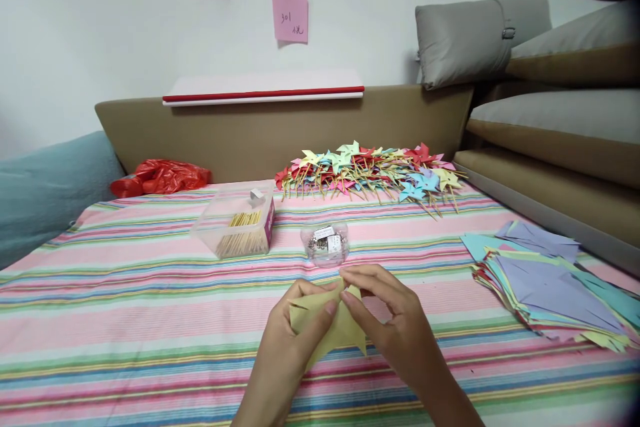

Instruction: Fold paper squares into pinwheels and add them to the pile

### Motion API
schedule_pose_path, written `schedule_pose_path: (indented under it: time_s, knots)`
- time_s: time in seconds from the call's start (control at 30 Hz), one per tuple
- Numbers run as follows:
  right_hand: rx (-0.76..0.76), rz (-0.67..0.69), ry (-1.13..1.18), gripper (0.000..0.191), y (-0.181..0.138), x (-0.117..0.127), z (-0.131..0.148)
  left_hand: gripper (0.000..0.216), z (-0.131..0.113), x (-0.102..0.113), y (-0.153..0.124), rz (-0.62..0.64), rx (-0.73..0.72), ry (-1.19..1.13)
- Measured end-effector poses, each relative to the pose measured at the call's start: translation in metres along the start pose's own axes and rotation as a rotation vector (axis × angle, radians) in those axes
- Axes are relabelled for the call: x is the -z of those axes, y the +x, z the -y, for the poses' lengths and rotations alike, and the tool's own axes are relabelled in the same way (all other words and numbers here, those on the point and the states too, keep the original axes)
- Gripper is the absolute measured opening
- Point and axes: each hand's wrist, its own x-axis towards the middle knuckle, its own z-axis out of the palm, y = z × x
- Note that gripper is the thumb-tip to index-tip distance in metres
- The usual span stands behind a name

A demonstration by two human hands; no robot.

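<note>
A yellow sheet of paper (330, 330), cut in from its corners, is held between my two hands above the striped cloth. My left hand (295, 327) grips it from the left, thumb flat on the front. At the upper right of the sheet, my right hand (393, 317) pinches a corner between thumb and fingers. Just beyond my hands sits a clear plastic container (325, 252) with small metal pieces and white labels. On the right lies a stack of cut paper squares (555, 290) in several colours, a purple one on top.
A clear box of thin wooden sticks (243, 240) stands left of centre. Finished paper pinwheels (360, 170) on sticks are heaped at the back. A red plastic bag (165, 177) lies back left. Stacked cushions (560, 113) edge the right side; a striped cloth (150, 320) covers the surface.
</note>
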Motion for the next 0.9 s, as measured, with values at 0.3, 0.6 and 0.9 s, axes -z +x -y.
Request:
schedule_pose_path:
  time_s: [0.3, 0.6, 0.9]
  knots:
    - [-0.056, -0.018, 0.044, 0.015, 0.0, 0.001, 0.003, 0.035, 0.003, 0.014, 0.006, 0.045, 0.035, 0.108]
    - [-0.426, 0.043, 0.389, 0.029, 0.0, 0.002, 0.004, 0.031, 0.001, 0.02, 0.006, 0.05, 0.033, 0.199]
    - [-0.579, -0.01, 0.508, 0.035, 0.001, 0.001, 0.002, 0.033, -0.003, 0.018, 0.004, 0.013, 0.077, 0.179]
